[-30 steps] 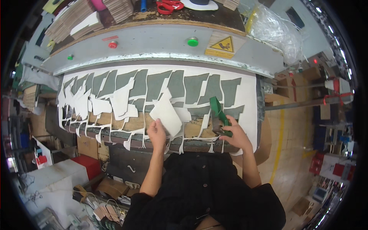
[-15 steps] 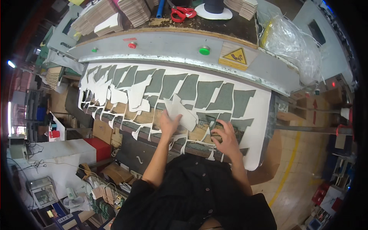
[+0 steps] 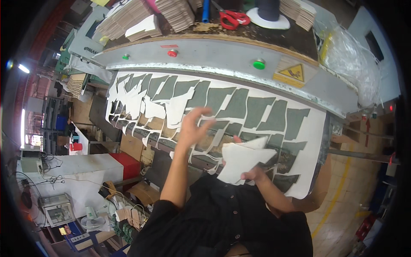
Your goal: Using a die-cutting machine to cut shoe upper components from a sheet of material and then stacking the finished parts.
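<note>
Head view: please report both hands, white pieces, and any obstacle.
Left hand open, looks empty, above cut white sheet. Right hand holds overlapping white pieces. Loose white pieces lie over sheet's left part.

White cut pieces [image 3: 245,160] passed to right hand [image 3: 254,174], left hand [image 3: 193,129] emptied, moved leftward over white sheet [image 3: 315,139]

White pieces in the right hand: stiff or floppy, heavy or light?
The white pieces are probably fairly stiff: their corners jut out without drooping. They look thin, so likely light; the right hand alone holds them.
</note>
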`<control>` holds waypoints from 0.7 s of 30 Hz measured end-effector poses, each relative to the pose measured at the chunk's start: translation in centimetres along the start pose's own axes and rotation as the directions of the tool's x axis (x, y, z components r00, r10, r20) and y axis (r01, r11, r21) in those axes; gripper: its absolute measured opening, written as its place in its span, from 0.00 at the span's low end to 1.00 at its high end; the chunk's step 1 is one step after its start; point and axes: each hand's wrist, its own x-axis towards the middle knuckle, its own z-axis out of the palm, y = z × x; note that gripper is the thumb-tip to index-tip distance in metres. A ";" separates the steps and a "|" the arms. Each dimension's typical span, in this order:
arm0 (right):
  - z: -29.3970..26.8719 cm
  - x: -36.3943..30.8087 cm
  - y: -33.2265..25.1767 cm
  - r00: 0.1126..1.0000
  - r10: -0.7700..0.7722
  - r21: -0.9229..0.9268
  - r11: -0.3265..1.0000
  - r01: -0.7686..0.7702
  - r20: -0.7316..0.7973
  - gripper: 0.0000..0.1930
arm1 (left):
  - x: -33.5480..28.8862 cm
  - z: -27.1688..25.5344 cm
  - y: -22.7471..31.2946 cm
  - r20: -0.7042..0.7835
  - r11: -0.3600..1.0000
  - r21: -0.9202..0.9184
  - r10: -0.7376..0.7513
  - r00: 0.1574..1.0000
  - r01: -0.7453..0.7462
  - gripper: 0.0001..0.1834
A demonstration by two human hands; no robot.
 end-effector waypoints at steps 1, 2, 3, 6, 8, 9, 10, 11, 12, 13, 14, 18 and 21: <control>0.2 0.3 0.9 1.000 -0.018 0.047 0.999 0.018 -0.016 0.63 | 1.0 -1.2 -3.9 -0.090 0.992 0.126 0.010 0.996 0.002 0.20; 0.1 0.0 2.5 0.999 0.030 0.121 0.992 -0.024 -0.044 0.59 | 2.1 -2.2 -7.7 -0.173 0.971 0.237 0.031 0.984 0.011 0.20; 0.6 1.3 3.6 0.998 -0.055 0.146 0.988 0.060 -0.037 0.55 | 2.9 -3.5 -11.3 -0.192 0.952 0.306 0.044 0.980 0.017 0.24; 2.9 3.2 8.3 0.988 -0.068 0.220 0.971 0.097 -0.138 0.48 | 4.4 -5.6 -18.8 -0.127 0.899 0.432 -0.024 0.992 0.077 0.28; 5.4 5.7 10.7 0.971 0.073 0.385 0.923 0.021 -0.227 0.45 | 4.4 -6.2 -22.9 -0.070 0.804 0.593 -0.013 0.997 0.052 0.26; 6.0 6.4 12.1 0.965 0.068 0.370 0.929 0.032 -0.254 0.45 | 5.2 -6.3 -23.4 -0.055 0.819 0.572 -0.009 0.998 0.039 0.26; 6.7 7.0 13.6 0.956 0.077 0.312 0.950 0.016 -0.283 0.44 | 5.6 -6.6 -23.5 0.017 0.861 0.508 -0.048 0.999 0.032 0.25; 7.2 7.5 14.8 0.947 0.088 0.254 0.967 -0.007 -0.309 0.43 | 5.7 -7.1 -23.5 0.090 0.896 0.442 -0.081 0.993 0.033 0.24; 7.9 8.1 15.5 0.927 0.088 0.191 0.981 -0.018 -0.365 0.39 | 5.5 -7.7 -23.2 0.024 0.908 0.417 -0.051 0.998 0.036 0.18; 8.2 8.7 16.4 0.919 0.094 0.188 0.982 -0.021 -0.384 0.39 | 4.5 -8.1 -23.5 0.037 0.915 0.402 -0.058 0.998 0.038 0.18; 8.2 9.0 17.2 0.898 0.006 0.145 0.987 0.065 -0.440 0.39 | 2.9 -8.6 -23.5 -0.154 0.967 0.111 -0.213 0.965 0.231 0.16; 9.5 12.2 18.3 0.825 -0.161 0.082 0.967 0.243 -0.541 0.34 | -4.3 -8.8 -26.2 -0.269 0.906 -0.159 -0.423 0.865 0.393 0.17; 10.2 13.4 19.1 0.792 -0.195 0.075 0.954 0.290 -0.579 0.33 | -6.4 -8.7 -26.0 -0.151 0.895 -0.019 -0.443 0.884 0.445 0.26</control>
